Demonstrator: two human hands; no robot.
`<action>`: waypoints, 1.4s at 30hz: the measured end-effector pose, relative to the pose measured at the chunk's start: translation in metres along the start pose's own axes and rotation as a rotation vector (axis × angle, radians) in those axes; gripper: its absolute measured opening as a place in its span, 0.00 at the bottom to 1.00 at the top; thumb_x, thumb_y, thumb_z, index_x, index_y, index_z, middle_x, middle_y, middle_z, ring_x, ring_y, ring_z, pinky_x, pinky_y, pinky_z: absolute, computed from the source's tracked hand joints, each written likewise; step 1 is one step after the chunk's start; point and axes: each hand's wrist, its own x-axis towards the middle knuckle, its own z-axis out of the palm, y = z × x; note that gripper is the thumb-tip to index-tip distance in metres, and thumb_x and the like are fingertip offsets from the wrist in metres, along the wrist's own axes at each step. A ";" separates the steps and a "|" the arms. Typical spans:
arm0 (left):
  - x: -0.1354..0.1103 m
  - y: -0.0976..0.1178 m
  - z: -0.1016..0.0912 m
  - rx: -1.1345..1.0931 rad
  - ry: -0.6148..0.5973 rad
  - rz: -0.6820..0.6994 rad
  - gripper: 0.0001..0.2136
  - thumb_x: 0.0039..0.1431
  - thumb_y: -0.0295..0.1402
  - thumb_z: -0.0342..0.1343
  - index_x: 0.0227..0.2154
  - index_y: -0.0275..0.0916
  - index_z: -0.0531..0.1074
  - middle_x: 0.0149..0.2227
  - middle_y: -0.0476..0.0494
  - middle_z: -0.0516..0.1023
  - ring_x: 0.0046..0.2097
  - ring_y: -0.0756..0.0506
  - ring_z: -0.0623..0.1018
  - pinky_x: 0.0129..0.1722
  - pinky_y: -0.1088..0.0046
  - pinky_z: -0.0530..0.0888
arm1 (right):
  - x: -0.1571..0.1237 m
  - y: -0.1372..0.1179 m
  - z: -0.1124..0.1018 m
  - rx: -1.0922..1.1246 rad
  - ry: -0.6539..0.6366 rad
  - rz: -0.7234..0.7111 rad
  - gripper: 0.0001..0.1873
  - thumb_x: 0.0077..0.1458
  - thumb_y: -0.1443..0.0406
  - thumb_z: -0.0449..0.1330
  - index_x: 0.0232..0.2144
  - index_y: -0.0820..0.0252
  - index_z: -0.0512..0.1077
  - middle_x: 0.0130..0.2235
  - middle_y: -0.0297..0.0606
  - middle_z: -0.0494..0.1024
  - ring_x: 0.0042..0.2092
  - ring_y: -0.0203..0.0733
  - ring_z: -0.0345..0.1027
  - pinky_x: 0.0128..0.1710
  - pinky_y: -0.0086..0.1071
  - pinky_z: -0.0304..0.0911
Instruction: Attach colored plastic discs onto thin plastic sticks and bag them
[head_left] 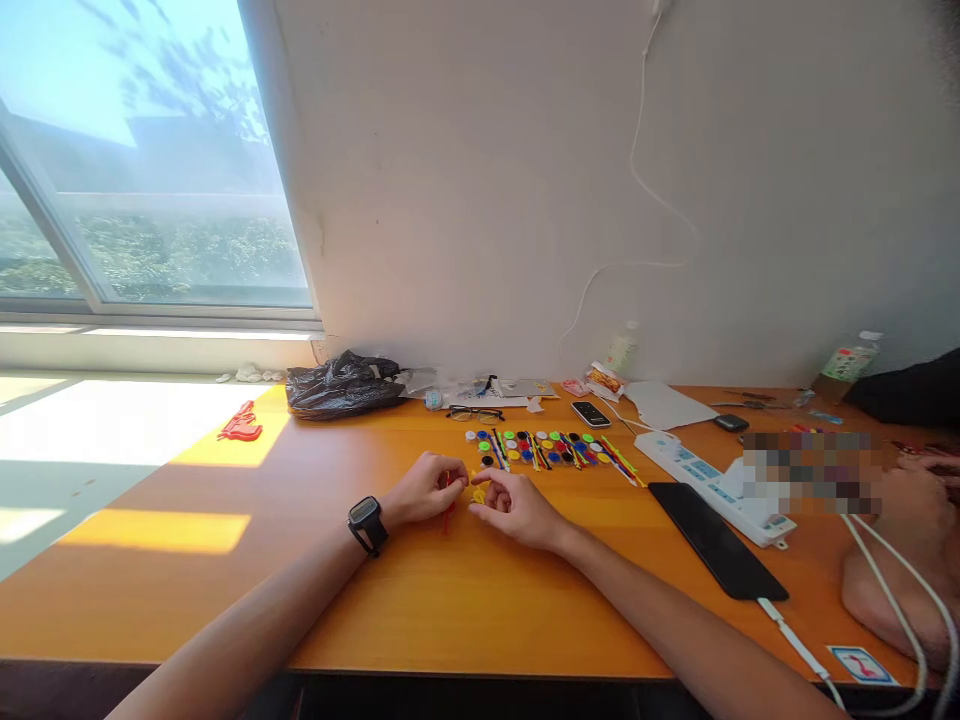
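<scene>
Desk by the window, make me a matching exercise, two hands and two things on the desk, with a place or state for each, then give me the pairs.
Column one
1. Left hand
2. Large black device
3. Right hand
4. Red toy gun

Column two
A. In a sunlit patch
B. Yellow piece at its fingertips
C. Black watch on its wrist
D. Beside the white power strip

Pairs
1-C, 2-D, 3-B, 4-A

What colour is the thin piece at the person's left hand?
The piece is red; the head view shows it.
</scene>
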 end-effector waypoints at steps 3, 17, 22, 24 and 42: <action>0.000 0.000 0.000 -0.010 0.007 -0.001 0.11 0.62 0.31 0.50 0.32 0.35 0.77 0.23 0.51 0.71 0.25 0.51 0.67 0.27 0.77 0.61 | 0.001 0.001 0.000 0.024 0.014 -0.008 0.20 0.62 0.54 0.64 0.50 0.60 0.75 0.28 0.28 0.68 0.26 0.33 0.59 0.25 0.27 0.53; 0.004 -0.017 0.013 0.079 0.047 0.007 0.11 0.67 0.31 0.51 0.41 0.37 0.79 0.28 0.48 0.78 0.27 0.51 0.73 0.30 0.77 0.66 | -0.006 -0.012 -0.002 -0.279 -0.027 -0.210 0.10 0.64 0.67 0.59 0.45 0.57 0.78 0.37 0.35 0.77 0.33 0.37 0.66 0.35 0.29 0.60; 0.004 -0.014 0.012 0.086 0.054 0.023 0.12 0.68 0.32 0.50 0.40 0.37 0.78 0.29 0.48 0.79 0.28 0.50 0.73 0.30 0.77 0.66 | -0.003 -0.010 0.006 -0.215 0.034 -0.178 0.11 0.63 0.67 0.61 0.47 0.57 0.76 0.38 0.34 0.79 0.32 0.36 0.66 0.34 0.29 0.59; 0.003 -0.011 0.010 0.069 0.034 0.029 0.12 0.70 0.34 0.49 0.40 0.37 0.78 0.30 0.47 0.80 0.29 0.50 0.74 0.31 0.76 0.67 | -0.001 -0.007 0.009 -0.189 0.075 -0.153 0.08 0.62 0.67 0.61 0.45 0.58 0.75 0.39 0.34 0.79 0.32 0.35 0.65 0.33 0.28 0.58; 0.002 -0.013 -0.019 0.576 -0.003 -0.041 0.05 0.55 0.28 0.54 0.31 0.41 0.75 0.35 0.44 0.80 0.36 0.43 0.77 0.33 0.69 0.65 | 0.008 0.000 -0.028 -0.488 0.341 0.100 0.11 0.62 0.61 0.59 0.46 0.57 0.75 0.28 0.32 0.77 0.29 0.39 0.68 0.30 0.31 0.54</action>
